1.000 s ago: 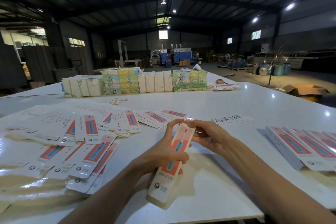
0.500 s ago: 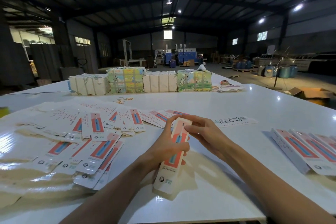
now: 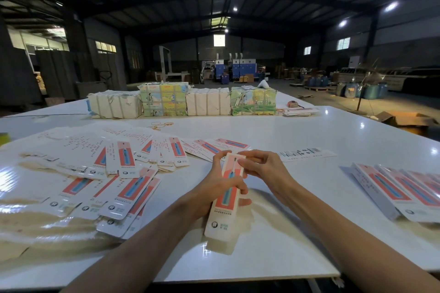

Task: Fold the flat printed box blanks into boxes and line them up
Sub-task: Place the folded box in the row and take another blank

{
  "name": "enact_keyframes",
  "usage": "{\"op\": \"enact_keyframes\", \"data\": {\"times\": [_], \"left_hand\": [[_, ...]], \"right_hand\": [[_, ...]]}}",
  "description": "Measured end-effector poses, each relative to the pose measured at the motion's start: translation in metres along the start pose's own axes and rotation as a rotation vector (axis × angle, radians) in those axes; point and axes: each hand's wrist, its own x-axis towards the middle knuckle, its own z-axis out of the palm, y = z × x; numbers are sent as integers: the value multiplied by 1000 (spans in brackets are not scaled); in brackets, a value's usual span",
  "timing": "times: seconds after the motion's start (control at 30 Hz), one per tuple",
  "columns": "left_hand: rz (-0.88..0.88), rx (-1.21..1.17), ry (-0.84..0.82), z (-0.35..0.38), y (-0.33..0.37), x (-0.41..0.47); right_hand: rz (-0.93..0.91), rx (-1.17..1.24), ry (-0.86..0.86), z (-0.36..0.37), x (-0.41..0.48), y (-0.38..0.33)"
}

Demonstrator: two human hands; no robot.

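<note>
Step in hand, as judged from the grip: closing the far end of one box (image 3: 225, 200). Located over the near middle of the table (image 3: 273, 131), lying lengthwise with the far end raised. Contact of its near end with the top not determinable.

Gripped at mid-length by the left hand (image 3: 214, 188), fingers curled round the body. Pinched at the far end by the right hand (image 3: 264, 169), fingertips bent onto the end flap. Tuck itself hidden behind the fingers.

Next move, as judged: press the flap home, check the near end, then carry right and set down parallel beside the row (image 3: 392, 188) of boxes at the near right. Light grip called for; thin card likely to dent.

Surroundings: loose overlapping spread of blanks (image 3: 102, 169) to the left, many not yet folded. Lone blank (image 3: 306, 153), barcode side up, just beyond the right hand. Rubber bands (image 3: 159, 124) farther off. Wrapped bundles (image 3: 207, 102) lined along the far side.

Obstructions: none seen between box and row.
</note>
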Motion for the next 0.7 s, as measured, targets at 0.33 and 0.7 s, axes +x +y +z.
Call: {"op": "enact_keyframes", "data": {"times": [0.33,0.7], "left_hand": [[147,-719,242,2,13,1],[-33,1113,315,-52,40,-27]], "right_hand": [[-80,-664,-66,36,-15,-17],[31,-1221,107,-5,-41,-18]]}}
